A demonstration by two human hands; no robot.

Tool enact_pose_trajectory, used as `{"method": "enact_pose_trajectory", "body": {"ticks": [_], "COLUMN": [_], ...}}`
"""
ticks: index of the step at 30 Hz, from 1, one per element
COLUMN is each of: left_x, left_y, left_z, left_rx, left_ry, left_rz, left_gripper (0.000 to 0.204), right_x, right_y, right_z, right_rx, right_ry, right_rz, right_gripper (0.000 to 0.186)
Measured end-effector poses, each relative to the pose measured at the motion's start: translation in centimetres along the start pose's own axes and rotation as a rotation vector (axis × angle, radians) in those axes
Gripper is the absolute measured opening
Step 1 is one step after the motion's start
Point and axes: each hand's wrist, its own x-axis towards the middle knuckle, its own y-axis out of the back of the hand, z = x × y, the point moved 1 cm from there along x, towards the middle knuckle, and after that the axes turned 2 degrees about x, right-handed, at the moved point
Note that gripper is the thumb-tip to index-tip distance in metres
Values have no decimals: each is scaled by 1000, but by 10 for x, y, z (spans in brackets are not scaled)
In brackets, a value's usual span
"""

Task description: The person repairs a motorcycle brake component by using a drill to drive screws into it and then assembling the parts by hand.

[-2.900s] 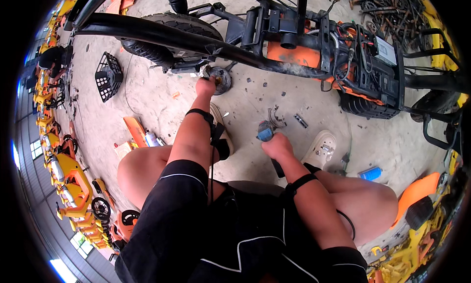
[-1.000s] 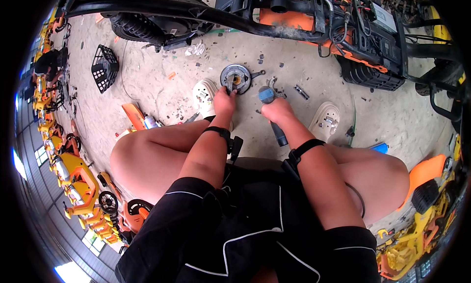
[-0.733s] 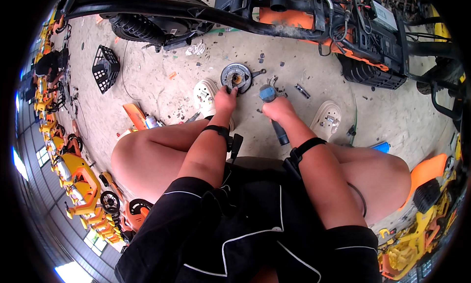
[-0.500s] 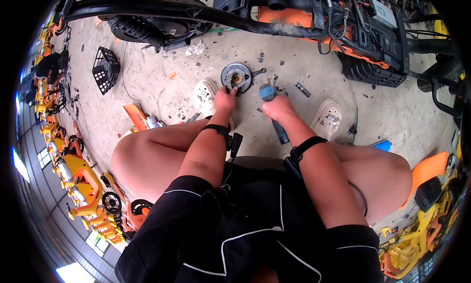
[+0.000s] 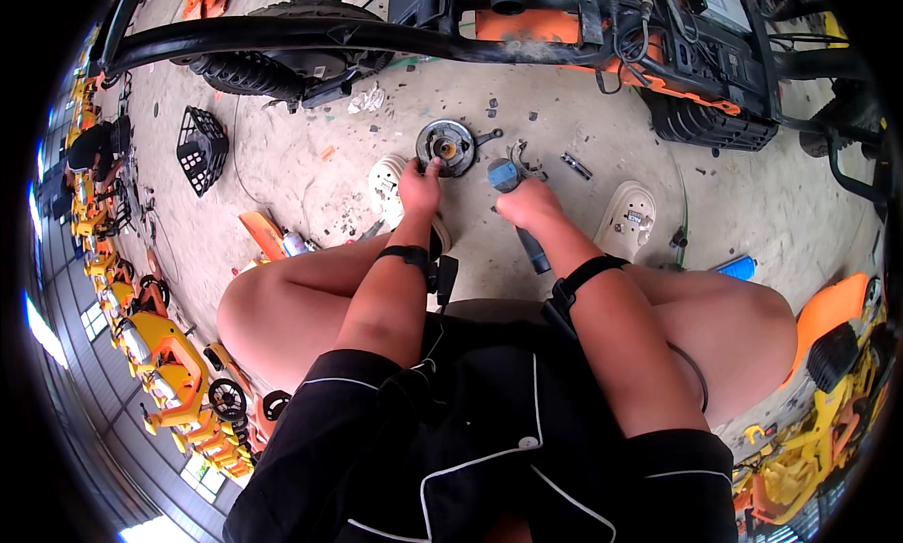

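My left hand [image 5: 420,187] grips the lower left rim of a round metal plate [image 5: 461,140] with a rusty centre and a short dark lever on its right side, lying on the floor beside my left shoe. My right hand [image 5: 530,204] is closed on a cordless power tool [image 5: 501,175] with a blue-and-dark head and a black handle hanging below my fingers. Curved metal pieces [image 5: 518,153] lie just beyond the tool's head, with a small cylindrical metal part [image 5: 576,166] to their right. My left fingertips are partly hidden against the plate.
A black vehicle frame [image 5: 395,40] with orange panels spans the far side. A black plastic grille [image 5: 201,150] lies left, and a blue container [image 5: 736,268] right. Rows of yellow bodywork [image 5: 162,359] line the left, where another person [image 5: 94,148] crouches. An orange panel [image 5: 825,308] is at right.
Since the oldest frame, my left hand and the round plate have come away from the vehicle's wheel toward me. My right hand, still on the power tool, sits higher in the picture.
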Motion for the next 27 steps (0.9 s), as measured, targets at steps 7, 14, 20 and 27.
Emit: {"method": "enact_pose_trajectory", "body": {"ticks": [7, 14, 20, 27], "left_x": [19, 13, -2, -2], "left_y": [-9, -10, -16, -19], "left_z": [12, 21, 16, 25], "left_rx": [6, 8, 108, 189], "left_ry": [-93, -61, -132, -197], "left_rz": [91, 57, 182, 246], "left_gripper": [55, 56, 52, 49], "right_x": [0, 5, 5, 5], "right_y": [3, 4, 7, 5], "right_z": [0, 4, 2, 4], "right_rx": [-7, 36, 49, 40], "right_ry": [8, -1, -9, -12], "right_rz": [-26, -1, -24, -33], "right_gripper": [37, 34, 32, 34]}}
